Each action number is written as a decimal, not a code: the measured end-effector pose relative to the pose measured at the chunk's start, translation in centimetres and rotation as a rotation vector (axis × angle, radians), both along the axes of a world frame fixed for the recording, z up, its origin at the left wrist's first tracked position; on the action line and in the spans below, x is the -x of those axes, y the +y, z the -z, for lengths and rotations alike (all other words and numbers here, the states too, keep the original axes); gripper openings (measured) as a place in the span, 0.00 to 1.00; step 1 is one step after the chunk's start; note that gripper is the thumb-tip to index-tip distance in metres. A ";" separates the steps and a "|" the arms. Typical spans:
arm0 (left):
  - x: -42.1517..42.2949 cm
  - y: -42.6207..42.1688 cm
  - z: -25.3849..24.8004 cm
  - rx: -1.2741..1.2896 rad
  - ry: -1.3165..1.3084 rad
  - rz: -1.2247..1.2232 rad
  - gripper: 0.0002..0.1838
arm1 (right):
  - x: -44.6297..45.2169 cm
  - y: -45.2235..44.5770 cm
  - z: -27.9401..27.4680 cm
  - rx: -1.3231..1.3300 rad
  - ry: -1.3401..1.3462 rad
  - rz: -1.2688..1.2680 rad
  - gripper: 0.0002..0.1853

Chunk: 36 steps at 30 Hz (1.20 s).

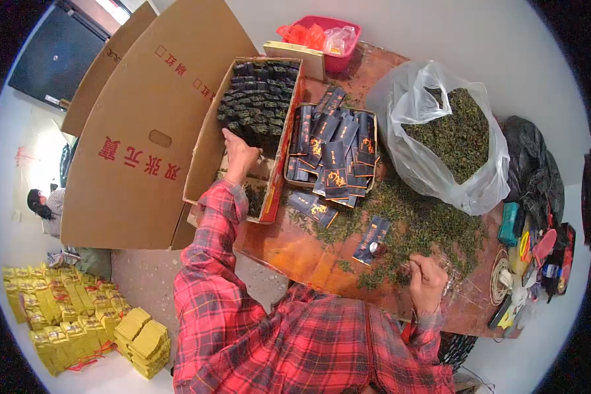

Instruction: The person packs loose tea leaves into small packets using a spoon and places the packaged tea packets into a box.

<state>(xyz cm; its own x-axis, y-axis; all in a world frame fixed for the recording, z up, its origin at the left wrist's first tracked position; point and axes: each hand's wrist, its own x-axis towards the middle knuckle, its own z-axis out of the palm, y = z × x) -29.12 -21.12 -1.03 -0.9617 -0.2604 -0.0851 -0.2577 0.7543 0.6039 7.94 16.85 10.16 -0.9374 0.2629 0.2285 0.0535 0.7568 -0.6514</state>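
My left hand [240, 157] reaches into a long cardboard box [293, 141], at the near end of rows of filled dark packets [255, 98]. Its visible fingers are apart, one stretched against the packets; the others are partly hidden. My right hand [428, 282] is closed above loose dark-green dried leaves [433, 233]; what its curled fingers hold, if anything, is hidden. Left of it lies a single dark packet with orange writing [372, 238], a small shiny oval spot on it. Flat packets [335, 154] fill a shallow tray [289, 164] between box and bag.
A clear plastic bag [400, 154] of leaves stands at the right. Beyond are a pink basket [338, 62], a black bag [532, 157] and assorted tools [525, 269]. Large cardboard flaps [131, 164] rise at left. Yellow bundles [79, 308] lie below; another person [49, 210] is behind.
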 end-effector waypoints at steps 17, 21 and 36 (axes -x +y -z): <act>-1.1 -1.1 -1.0 0.029 0.006 0.065 0.74 | -1.0 0.0 0.4 -0.012 -0.027 -0.025 0.06; -0.9 -1.6 -1.0 0.070 0.018 0.058 0.72 | -1.1 -0.3 0.0 0.012 -0.039 -0.018 0.06; -0.3 -3.3 -1.0 0.125 0.089 0.126 0.69 | -0.9 -0.5 0.2 0.028 -0.044 -0.027 0.06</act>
<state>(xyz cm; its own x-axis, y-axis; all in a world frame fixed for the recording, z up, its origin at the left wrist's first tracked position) -28.84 -24.39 -0.05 -0.9897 -0.1408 0.0269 -0.1064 0.8476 0.5198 8.85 16.33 10.00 -0.9534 0.2427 0.1794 0.0623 0.7399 -0.6698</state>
